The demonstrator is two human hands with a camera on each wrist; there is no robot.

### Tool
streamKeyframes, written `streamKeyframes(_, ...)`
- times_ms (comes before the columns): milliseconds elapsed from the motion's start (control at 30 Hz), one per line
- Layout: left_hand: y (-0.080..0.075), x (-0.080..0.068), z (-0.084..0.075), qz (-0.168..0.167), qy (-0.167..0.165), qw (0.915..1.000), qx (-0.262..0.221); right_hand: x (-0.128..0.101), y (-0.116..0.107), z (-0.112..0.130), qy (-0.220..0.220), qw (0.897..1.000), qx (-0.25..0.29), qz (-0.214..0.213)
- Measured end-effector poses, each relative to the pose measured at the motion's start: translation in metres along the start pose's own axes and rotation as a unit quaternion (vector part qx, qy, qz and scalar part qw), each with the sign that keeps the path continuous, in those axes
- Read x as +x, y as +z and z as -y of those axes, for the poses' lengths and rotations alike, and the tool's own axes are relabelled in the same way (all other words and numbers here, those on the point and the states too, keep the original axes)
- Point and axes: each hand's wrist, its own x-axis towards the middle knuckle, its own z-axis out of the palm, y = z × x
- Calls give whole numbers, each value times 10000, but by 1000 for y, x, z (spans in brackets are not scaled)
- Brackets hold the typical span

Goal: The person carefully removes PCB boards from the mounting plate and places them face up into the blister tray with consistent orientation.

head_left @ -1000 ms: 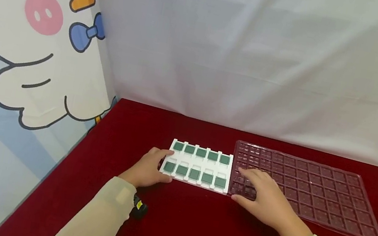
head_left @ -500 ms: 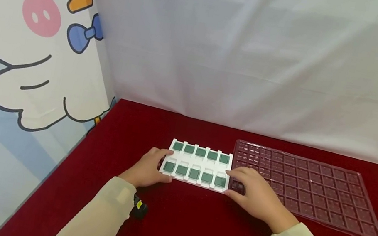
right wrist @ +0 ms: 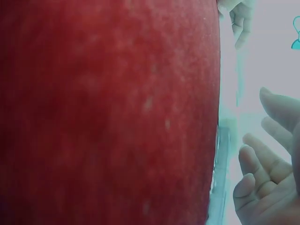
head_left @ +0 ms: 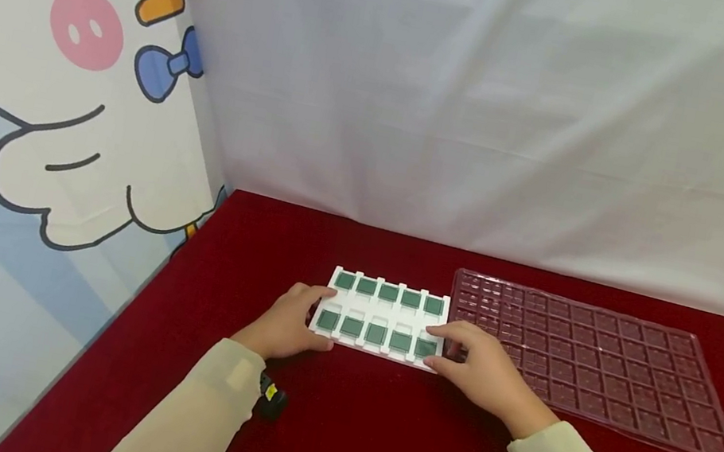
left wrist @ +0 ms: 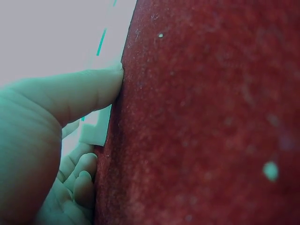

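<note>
The left hand [head_left: 286,323] grips the nine o'clock end of the white slotted tray [head_left: 383,311] on red cloth [head_left: 368,437] while the right hand [head_left: 482,367], fingers wide, hovers at its three o'clock end, so a one-sided lift could tip out green square chips [head_left: 376,334].

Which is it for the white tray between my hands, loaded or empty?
Loaded: the head view shows two rows of five green squares lying in the white tray.
</note>
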Motion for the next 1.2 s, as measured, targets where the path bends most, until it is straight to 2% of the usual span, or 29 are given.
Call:
streamKeyframes(267, 0, 0, 0, 9, 1, 10000, 6, 4, 6, 1, 447, 9972, 600, -47)
streamKeyframes(467, 1, 1, 1, 35, -19, 10000, -13, 6, 13, 0, 659, 9947, 775, -150)
streamKeyframes(733, 1, 1, 2, 26, -35, 10000, -43, 7, 20, 0, 838, 9929, 801, -280)
streamKeyframes(1200, 3, 1, 3, 14, -90, 9999, -114, 6, 25, -1, 724, 9948, 545, -459)
